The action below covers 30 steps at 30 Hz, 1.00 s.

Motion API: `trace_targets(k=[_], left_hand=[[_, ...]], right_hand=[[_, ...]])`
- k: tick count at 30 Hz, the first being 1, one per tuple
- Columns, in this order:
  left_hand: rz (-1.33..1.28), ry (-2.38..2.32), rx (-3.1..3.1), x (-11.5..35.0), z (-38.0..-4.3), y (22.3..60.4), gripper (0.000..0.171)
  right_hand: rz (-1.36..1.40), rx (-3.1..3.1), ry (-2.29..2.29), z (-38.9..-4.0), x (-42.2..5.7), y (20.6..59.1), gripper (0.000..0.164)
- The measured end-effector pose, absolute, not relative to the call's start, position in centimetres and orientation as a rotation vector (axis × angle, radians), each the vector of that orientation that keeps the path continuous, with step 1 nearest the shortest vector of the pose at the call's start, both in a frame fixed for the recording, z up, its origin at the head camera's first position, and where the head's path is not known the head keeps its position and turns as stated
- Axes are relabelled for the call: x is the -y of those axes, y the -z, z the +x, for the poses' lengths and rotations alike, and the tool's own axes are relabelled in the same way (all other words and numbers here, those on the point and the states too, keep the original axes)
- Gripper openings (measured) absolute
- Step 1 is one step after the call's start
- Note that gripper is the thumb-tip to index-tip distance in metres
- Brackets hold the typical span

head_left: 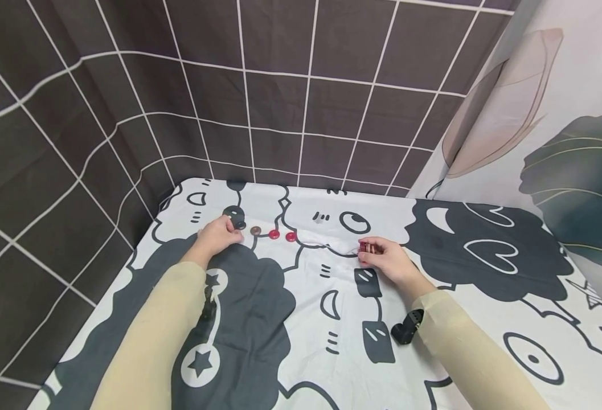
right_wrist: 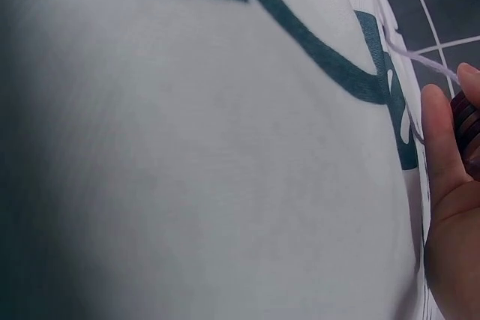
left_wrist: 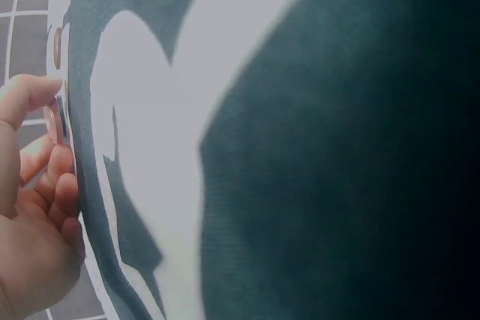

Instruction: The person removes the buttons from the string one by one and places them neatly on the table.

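Note:
My left hand [head_left: 217, 234] is at the left end of a short row of round, button-like discs on the cloth. In the left wrist view its fingertips pinch a pale pinkish disc [left_wrist: 52, 122] on edge. Beside these fingertips lies a black disc [head_left: 241, 225], followed rightward by a brown disc [head_left: 256, 230], a red disc [head_left: 274, 234] and another red disc [head_left: 291, 237]. To the right of the row, my right hand [head_left: 389, 261] holds a stack of dark red discs [head_left: 369, 248] between thumb and fingers. Part of that stack is cut off in the right wrist view.
A white and dark grey cartoon-print cloth [head_left: 311, 319] covers the surface. Behind and to the left hangs a dark grid-patterned curtain [head_left: 275, 102]; a leaf-print curtain [head_left: 552, 114] hangs at the right. Near my right fingers a thin pale cord [right_wrist: 427, 62] runs across.

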<state>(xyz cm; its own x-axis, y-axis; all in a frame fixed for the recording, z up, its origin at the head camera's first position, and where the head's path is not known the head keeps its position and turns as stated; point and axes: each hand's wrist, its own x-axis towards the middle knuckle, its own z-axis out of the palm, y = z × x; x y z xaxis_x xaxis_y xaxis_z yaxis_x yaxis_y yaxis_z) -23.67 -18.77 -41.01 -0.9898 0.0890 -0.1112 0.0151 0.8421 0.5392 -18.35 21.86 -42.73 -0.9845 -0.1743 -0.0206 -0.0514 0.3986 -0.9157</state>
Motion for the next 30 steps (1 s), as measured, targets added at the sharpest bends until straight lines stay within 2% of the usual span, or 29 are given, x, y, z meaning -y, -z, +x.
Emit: trace_targets(k=[23, 30], left_hand=[[0.006, -0.753, -2.877, 18.90, -23.71, 40.50, 0.028], [-0.055, -0.759, -2.925, 18.56, -23.86, 40.31, 0.034]], right_hand=[[-0.186, -2.685, 1.459, -18.52, -22.08, 42.81, 0.043], [-0.193, -2.646, 1.505, -18.45, -22.03, 42.83, 0.042]])
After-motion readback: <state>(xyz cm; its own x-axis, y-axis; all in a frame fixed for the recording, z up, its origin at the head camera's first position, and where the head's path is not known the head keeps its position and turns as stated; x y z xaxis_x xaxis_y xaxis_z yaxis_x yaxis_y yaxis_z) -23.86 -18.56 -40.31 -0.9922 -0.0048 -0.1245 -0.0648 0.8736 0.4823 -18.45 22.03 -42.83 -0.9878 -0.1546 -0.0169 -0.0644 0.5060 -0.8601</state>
